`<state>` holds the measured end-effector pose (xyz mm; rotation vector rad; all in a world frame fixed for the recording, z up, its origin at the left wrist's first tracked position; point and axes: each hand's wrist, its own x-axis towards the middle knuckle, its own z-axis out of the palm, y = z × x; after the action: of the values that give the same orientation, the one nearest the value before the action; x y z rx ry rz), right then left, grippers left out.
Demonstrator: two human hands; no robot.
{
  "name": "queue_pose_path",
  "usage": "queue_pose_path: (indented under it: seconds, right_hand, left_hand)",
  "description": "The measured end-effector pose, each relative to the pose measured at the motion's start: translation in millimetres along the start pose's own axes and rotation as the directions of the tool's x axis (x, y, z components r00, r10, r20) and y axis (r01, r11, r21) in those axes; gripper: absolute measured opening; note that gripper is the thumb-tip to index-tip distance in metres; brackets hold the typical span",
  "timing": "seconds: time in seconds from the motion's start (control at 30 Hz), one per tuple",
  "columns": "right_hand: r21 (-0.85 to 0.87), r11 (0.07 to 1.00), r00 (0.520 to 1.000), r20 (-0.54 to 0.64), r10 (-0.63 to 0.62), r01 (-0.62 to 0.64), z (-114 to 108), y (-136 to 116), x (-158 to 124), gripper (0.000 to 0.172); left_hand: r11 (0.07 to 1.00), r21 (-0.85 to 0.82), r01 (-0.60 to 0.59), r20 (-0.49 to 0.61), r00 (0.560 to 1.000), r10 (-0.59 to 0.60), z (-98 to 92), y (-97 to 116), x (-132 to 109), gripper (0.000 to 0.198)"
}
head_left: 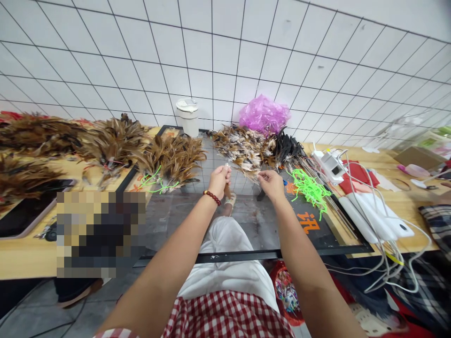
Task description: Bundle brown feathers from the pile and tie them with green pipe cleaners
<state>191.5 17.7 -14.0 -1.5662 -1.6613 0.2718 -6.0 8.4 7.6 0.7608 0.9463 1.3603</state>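
Note:
My left hand point(219, 182), with a dark red bead bracelet point(212, 197) at the wrist, is closed above the dark glass panel point(172, 211). A small whitish tip shows at its fingers; the rest of what it holds is hidden. To its right, my right hand point(271, 184) pinches a feather at the near edge of a loose pile of brown and white feathers point(243, 148). Black feathers point(287, 148) adjoin that pile. Right of my right hand lies a heap of bright green ties point(310, 188). Brown feather bundles point(172, 159) with green ties lie to the left.
A white lidded tub point(188, 119) and a pink plastic bag point(264, 115) stand by the tiled wall. More feather bundles point(112, 138) and a phone point(31, 211) are leftward. White power strips point(373, 218) with cables lie right. A red basket point(287, 291) of scraps sits below.

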Motion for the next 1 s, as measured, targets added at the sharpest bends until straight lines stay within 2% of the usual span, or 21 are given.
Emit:
queue_pose_path:
  seconds: [0.13,0.23,0.33,0.5,0.53,0.6,0.67,0.73,0.77,0.9,1.0]
  right_hand:
    - [-0.205,0.974,0.994,0.075,-0.083,0.096,-5.6,-2.4,-5.3,0.021]
    - [-0.229,0.969,0.986,0.153,-0.062,0.096,-7.4,-0.5,-4.2,0.014]
    - [-0.095,0.993,0.99,0.129,-0.063,0.075,-7.7,1.0,0.4,0.012]
    - [0.21,0.965,0.986,-0.082,-0.145,0.159,-10.5,-11.6,2.3,0.016]
    - [0.261,0.948,0.983,-0.064,-0.174,0.185,-11.8,-15.5,1.4,0.016]
    - [0.355,0.901,0.954,0.07,-0.291,0.249,-14.3,-22.5,-1.1,0.017]
    - [0.402,0.86,0.869,0.242,-0.432,0.315,-14.8,-27.3,-3.6,0.018]
    - [0.361,0.85,0.8,0.331,-0.501,0.384,-12.5,-30.2,-5.9,0.018]
    - [0.311,0.854,0.791,0.338,-0.51,0.418,-10.6,-31.2,-7.0,0.018]
    - [0.103,0.868,0.833,0.247,-0.495,0.486,-2.9,-35.1,-11.5,0.016]
    - [0.039,0.868,0.85,0.186,-0.493,0.496,-0.4,-38.1,-14.4,0.018]
  left_hand:
    - [1.0,0.004,0.012,-0.055,0.998,-0.012,-2.9,1.9,2.2,0.023]
    - [1.0,0.005,0.019,-0.05,0.999,-0.019,-2.4,2.0,2.3,0.022]
    - [1.0,0.02,0.008,-0.043,0.999,-0.007,-0.6,1.6,1.4,0.023]
    - [0.997,0.069,-0.038,-0.004,0.999,0.038,2.2,1.8,-0.4,0.022]
    - [0.996,0.076,-0.041,-0.002,0.999,0.041,2.2,1.6,-0.2,0.022]
    - [0.994,0.101,-0.045,-0.02,0.999,0.047,1.6,0.7,1.1,0.022]
    - [0.987,0.146,-0.061,-0.049,0.996,0.069,0.8,-1.1,2.8,0.022]
    - [0.975,0.204,-0.09,-0.043,0.994,0.101,0.5,-3.6,3.7,0.023]
    - [0.967,0.235,-0.099,-0.016,0.994,0.106,0.8,-4.9,3.6,0.024]
    - [0.925,0.377,-0.053,0.142,0.99,-0.002,4.1,-9.1,-0.4,0.023]
    - [0.91,0.413,-0.04,0.217,0.975,-0.056,5.6,-10.0,-3.3,0.022]
